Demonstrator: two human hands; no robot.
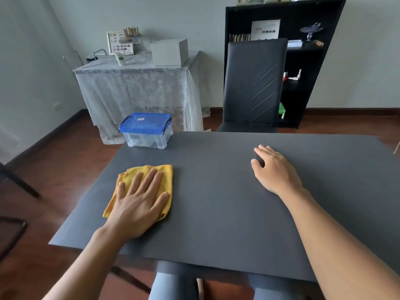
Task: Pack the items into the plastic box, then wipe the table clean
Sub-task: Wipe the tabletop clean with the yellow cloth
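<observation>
- Yellow microfibre cloth (151, 172), folded into a rough square, lies flat on the left part of the matte dark grey table (216, 202), near its left edge.
- Pressing down on that cloth is the left hand (138, 202), palm flat and fingers spread wide; its grip is splayed, pinching nothing, and the cloth shows around the fingertips and along both sides of the hand.
- Behind the cloth, at the far left corner of the table, stands the clear plastic box with a blue lid (146, 129); the lid is on and the dark side latches sit down against its ends. The box is well apart from the cloth and from both hands. What lies inside cannot be made out through the wall.
- Between the cloth and the right hand the table top is bare.
- On the right part of the table rests the right hand (277, 169), palm down, fingers loosely extended and close together, touching the surface and holding nothing.
- Beyond the far edge of the table, a black padded chair (253, 83) with slanted stitching faces the person.
- Both bare forearms reach in from the near edge of the table.
</observation>
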